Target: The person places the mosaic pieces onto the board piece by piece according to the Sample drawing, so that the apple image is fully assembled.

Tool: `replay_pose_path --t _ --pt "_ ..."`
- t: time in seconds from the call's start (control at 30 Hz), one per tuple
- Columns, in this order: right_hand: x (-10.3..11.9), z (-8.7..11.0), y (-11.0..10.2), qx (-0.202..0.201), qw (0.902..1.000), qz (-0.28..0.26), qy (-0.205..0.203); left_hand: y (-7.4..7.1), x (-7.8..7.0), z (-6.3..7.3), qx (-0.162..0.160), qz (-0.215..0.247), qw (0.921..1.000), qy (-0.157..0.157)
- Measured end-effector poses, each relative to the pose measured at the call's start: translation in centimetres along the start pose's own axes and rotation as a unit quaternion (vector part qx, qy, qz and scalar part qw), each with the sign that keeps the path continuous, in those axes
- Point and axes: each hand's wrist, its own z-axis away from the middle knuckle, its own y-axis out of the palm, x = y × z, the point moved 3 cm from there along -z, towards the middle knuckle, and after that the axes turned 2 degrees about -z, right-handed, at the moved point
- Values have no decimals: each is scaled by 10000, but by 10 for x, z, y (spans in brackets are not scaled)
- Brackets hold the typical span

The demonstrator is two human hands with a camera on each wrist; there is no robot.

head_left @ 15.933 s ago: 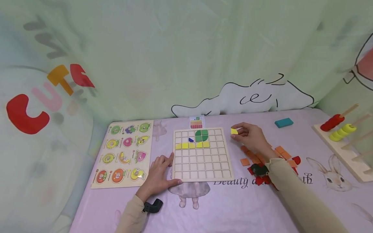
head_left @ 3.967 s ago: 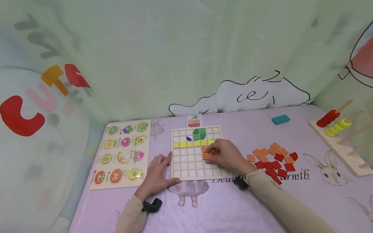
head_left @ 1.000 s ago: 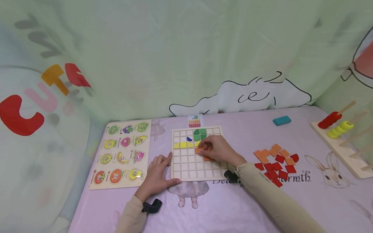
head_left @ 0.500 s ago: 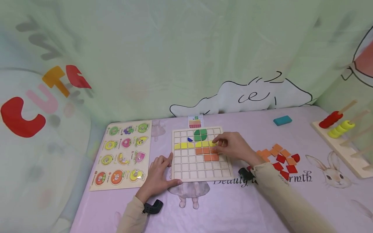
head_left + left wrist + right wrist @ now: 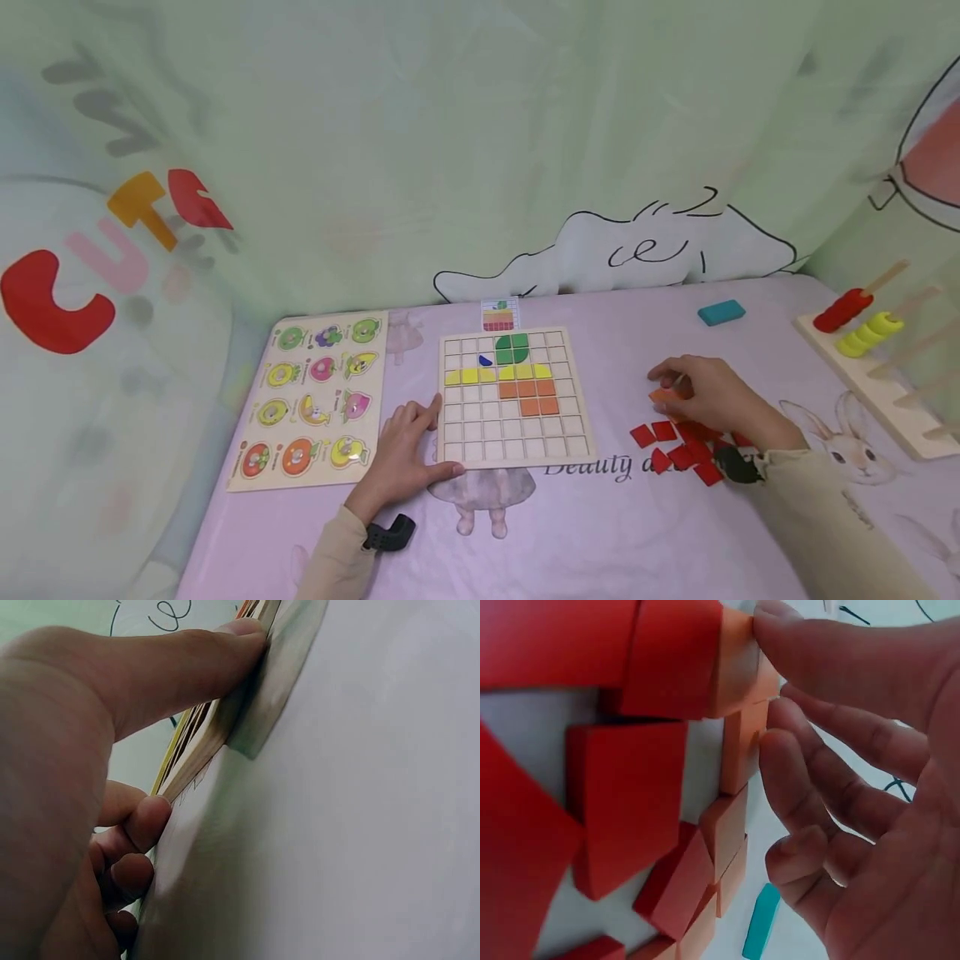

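Orange tiles [image 5: 527,389] fill five cells of the grid board [image 5: 480,433], which lies flat on a lilac cloth [image 5: 510,571]: three side by side, and two just on the near side of the middle and right ones. Nearest, in front of the grid board's near left corner, a black wrist unit [image 5: 390,533] sits on the left wrist. From there the left hand [image 5: 405,454] spreads over the corner, thumb straight against the near edge and index fingertip against the left edge, touching the board without closing round it. Right of the grid board, red tiles [image 5: 682,456] lie in a loose cluster. Just beyond them the right hand [image 5: 708,396] bends its fingers over loose orange tiles [image 5: 742,742], thumb and fingertips touching; whether it has hold of one I cannot tell. Left of the grid board lies a fruit puzzle [image 5: 300,392]. On the board, past the orange, comes a row of six yellow pieces [image 5: 470,376], then a small blue piece [image 5: 486,360] with four green pieces [image 5: 512,348] to its right. Well right of the board are a bead rack [image 5: 885,396] and a teal block [image 5: 722,312]. Just beyond the board's far edge is a pattern card [image 5: 500,315]; behind everything hangs a pale green curtain [image 5: 375,167].
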Motion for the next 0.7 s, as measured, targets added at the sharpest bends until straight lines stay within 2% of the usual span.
replay_pose_path --t 0.23,0.4,0.53,0.7 --pt "4 0 4 17 9999 -132 65 1 1 0 -1 78 10000 55" --pt "8 -4 8 -159 9993 -301 -133 1 2 -1 57 13 10000 47" --pt "27 -11 13 -387 9963 -682 -352 0 3 0 18 -23 10000 74" --pt "53 -25 30 -468 9905 -1202 -469 0 3 0 -17 21 9999 113"
